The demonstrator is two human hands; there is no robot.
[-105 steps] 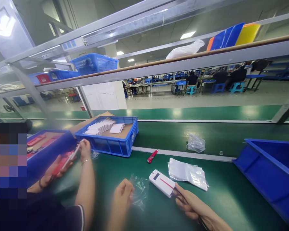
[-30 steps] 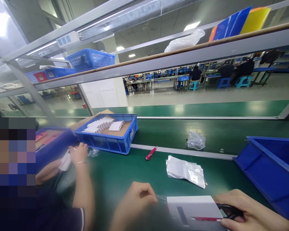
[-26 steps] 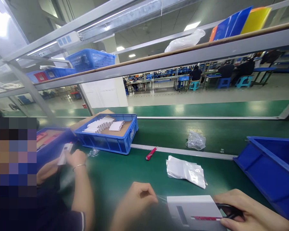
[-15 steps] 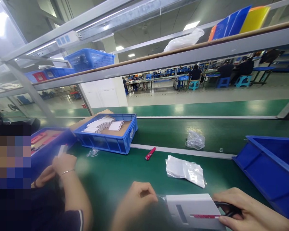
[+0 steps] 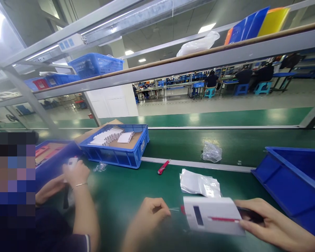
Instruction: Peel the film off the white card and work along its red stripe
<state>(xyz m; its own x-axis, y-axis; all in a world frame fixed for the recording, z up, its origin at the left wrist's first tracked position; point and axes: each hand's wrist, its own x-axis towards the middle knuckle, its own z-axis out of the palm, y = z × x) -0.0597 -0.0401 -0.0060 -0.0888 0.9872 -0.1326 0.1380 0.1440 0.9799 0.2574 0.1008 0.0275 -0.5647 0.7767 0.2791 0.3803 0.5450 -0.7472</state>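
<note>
My right hand (image 5: 265,218) grips the right end of a flat white box (image 5: 212,217) with a dark slot and a red stripe on its face. A black part (image 5: 252,214) shows between the box and my fingers; its kind is unclear. Left of the box, my left hand (image 5: 152,217) is closed in a pinch. A thin strip of clear plastic (image 5: 174,210) sticks out from its fingertips towards the box, and a small red bit (image 5: 183,209) shows at the box's left edge. Behind the box lies a stack of clear plastic bags (image 5: 199,182).
A red cutter (image 5: 163,167) and crumpled clear plastic (image 5: 211,152) lie on the green table. Folded white boxes fill part of a blue crate (image 5: 115,156). Another blue bin (image 5: 283,182) stands right. At left, a co-worker's hands (image 5: 75,173) hold a white item.
The white box has moved up and tilted in my right hand, now overlapping the bags' near edge. My left hand has barely moved. The co-worker's hands have shifted slightly right.
</note>
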